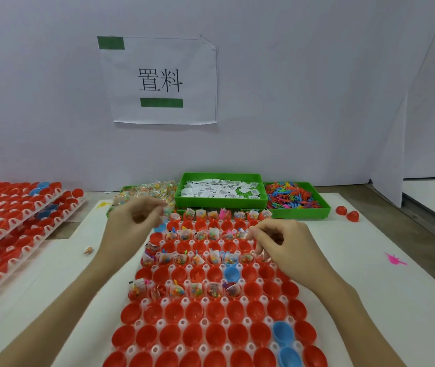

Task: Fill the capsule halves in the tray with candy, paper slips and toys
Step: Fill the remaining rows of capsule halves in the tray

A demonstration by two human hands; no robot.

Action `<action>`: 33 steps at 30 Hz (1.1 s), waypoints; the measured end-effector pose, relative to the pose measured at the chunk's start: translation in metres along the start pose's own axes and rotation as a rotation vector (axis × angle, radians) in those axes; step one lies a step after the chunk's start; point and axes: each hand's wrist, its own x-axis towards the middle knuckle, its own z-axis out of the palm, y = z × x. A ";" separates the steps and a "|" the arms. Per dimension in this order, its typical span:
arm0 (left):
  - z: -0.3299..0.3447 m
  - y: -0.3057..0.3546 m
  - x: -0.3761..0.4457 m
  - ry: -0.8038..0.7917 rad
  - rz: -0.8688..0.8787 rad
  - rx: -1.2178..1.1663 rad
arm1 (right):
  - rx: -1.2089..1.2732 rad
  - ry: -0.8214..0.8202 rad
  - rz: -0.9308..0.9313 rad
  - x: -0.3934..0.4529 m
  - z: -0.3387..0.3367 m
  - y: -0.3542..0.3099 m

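Leaning over the white table (370,274), I have the big white tray (212,323) of capsule halves (197,311) straight in front of me, running from the near edge up to the bins. Most halves are red; I count three blue ones among them, one near the middle and two nested close together at the near right. Four rows carry fillings: small clear candy packets (213,289), paper slips and tiny toys poke out of those cups, while the rows between and the near rows show bare red bowls.

To my left sit stacked trays (12,234) of more red halves, at least two layers, with a few blue ones showing. Behind the tray stand three supplies: a loose heap of candy bags (152,190) on the left, one green bin of paper slips (220,190) in the middle, and one green bin of toys (294,198) on the right.

On the wall hangs one paper sign (160,80) with two green tape strips.

My left hand (131,221) hovers over the tray's far left corner, fingers curled, pinching something small and blurred; I cannot tell what. My right hand (281,245) hangs over the third filled row, fingertips bunched together above a cup; what they hold is unclear.

Two loose red halves (347,213) lie right of the bins, one pink toy (395,259) farther right, one stray candy packet (88,250) at left.
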 end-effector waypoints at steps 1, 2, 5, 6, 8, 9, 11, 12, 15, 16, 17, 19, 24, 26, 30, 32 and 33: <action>0.004 0.005 -0.010 -0.001 -0.010 -0.046 | -0.003 0.003 0.008 0.000 -0.001 0.001; 0.007 0.010 -0.019 -0.010 -0.020 -0.084 | -0.006 0.005 0.017 0.001 -0.001 0.002; 0.011 0.020 -0.037 -0.039 -0.019 -0.143 | 0.002 0.035 0.038 0.001 -0.001 0.005; 0.010 0.023 -0.041 -0.043 0.001 -0.132 | 0.009 0.059 0.040 0.002 -0.001 0.005; 0.006 0.027 -0.046 -0.083 0.059 -0.085 | 0.028 0.115 0.041 0.003 0.002 0.006; 0.004 0.029 -0.048 -0.126 0.087 -0.080 | 0.038 0.141 0.043 0.004 0.004 0.006; -0.001 0.032 -0.051 -0.215 0.125 -0.106 | 0.029 0.174 0.039 0.011 0.008 0.008; -0.002 0.033 -0.053 -0.243 0.141 -0.113 | -0.002 0.179 0.029 0.016 0.010 0.010; -0.001 0.032 -0.056 -0.261 0.217 -0.078 | -0.160 0.176 0.018 0.043 0.012 0.019; 0.000 0.031 -0.057 -0.255 0.229 -0.073 | -0.209 0.173 0.023 0.055 0.012 0.022; 0.000 0.031 -0.058 -0.250 0.233 -0.074 | -0.250 0.165 0.029 0.068 0.011 0.026; 0.002 0.030 -0.060 -0.255 0.240 -0.076 | -0.315 0.132 0.061 0.096 0.009 0.032; 0.002 0.032 -0.063 -0.260 0.260 -0.071 | -0.582 -0.071 0.154 0.150 0.007 0.045; 0.001 0.032 -0.063 -0.257 0.260 -0.066 | -0.656 -0.156 0.205 0.162 0.007 0.048; 0.002 0.028 -0.063 -0.284 0.239 -0.061 | -0.791 -0.316 0.391 0.181 0.005 0.046; 0.002 0.028 -0.064 -0.294 0.243 -0.053 | -0.760 -0.356 0.477 0.185 0.003 0.045; 0.002 0.028 -0.064 -0.298 0.249 -0.046 | -0.694 -0.352 0.512 0.186 0.002 0.046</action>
